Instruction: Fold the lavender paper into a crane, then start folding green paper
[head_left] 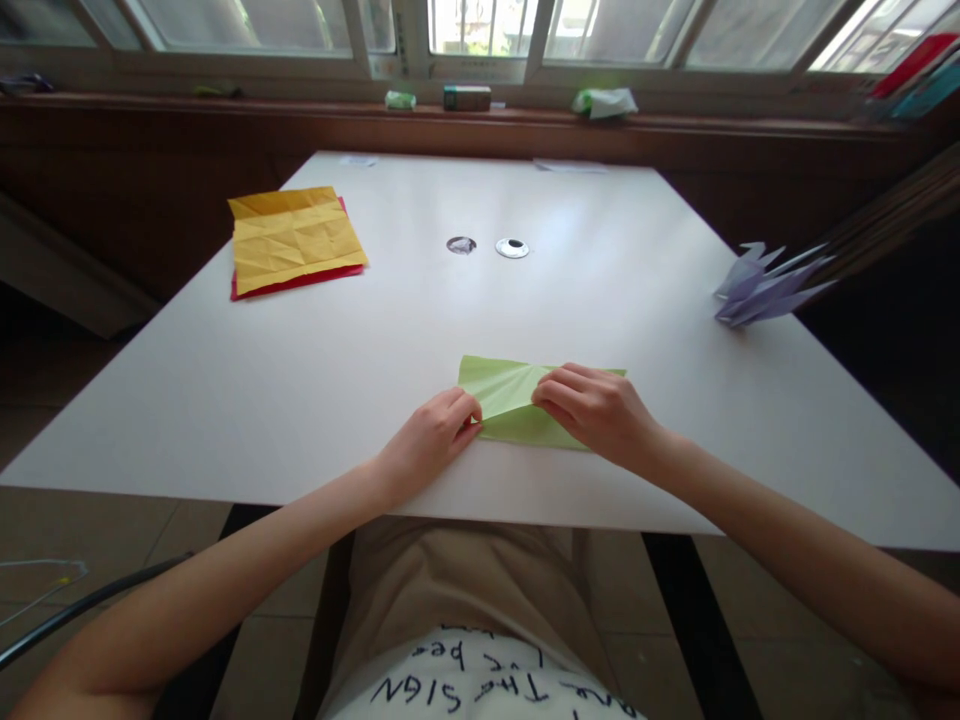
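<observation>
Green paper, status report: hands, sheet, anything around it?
Left hand pinches green paper at its left corner. Right hand presses on top. Sheet folded, flat on table; nothing nearby.

Person seen from above: left hand [431,432] and right hand [596,408] bare, without rings or watch; both forearms unsleeved. Khaki-beige fabric trousers [457,580] cover the lap. White top [480,685] bears dark handwritten-style lettering, partly legible as "SIGN" and "THE".

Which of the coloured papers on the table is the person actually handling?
The green paper, pinched by the left hand and right hand. The yellow sheet and purple folded paper lie untouched.
</observation>
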